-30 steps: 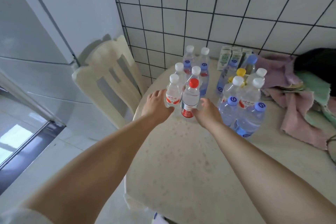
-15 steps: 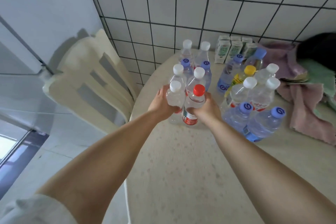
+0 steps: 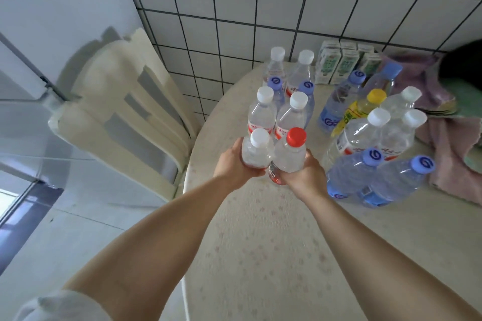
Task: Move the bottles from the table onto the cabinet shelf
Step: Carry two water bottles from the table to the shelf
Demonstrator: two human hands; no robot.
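Note:
My left hand (image 3: 232, 167) grips a clear white-capped bottle (image 3: 257, 151), and my right hand (image 3: 305, 177) grips a clear red-capped bottle (image 3: 289, 154). Both bottles are raised a little above the round table (image 3: 260, 255) and lean toward me, side by side. Behind them stand two more white-capped bottles (image 3: 263, 109), then blue-capped ones (image 3: 275, 86) and a further white-capped pair near the wall. To the right is a cluster of several bottles with white, blue and yellow caps (image 3: 375, 101), two blue-capped ones (image 3: 396, 180) nearest me. No cabinet shelf is in view.
A cream plastic chair (image 3: 125, 112) stands against the table's left side. Small drink cartons (image 3: 341, 62) line the tiled wall at the back. Pink and green cloths (image 3: 453, 143) lie on the table's right. A white fridge-like panel (image 3: 31, 117) is at far left.
Both hands have closed round the two front bottles and lifted them off the table toward me. The view has moved closer and shifted right.

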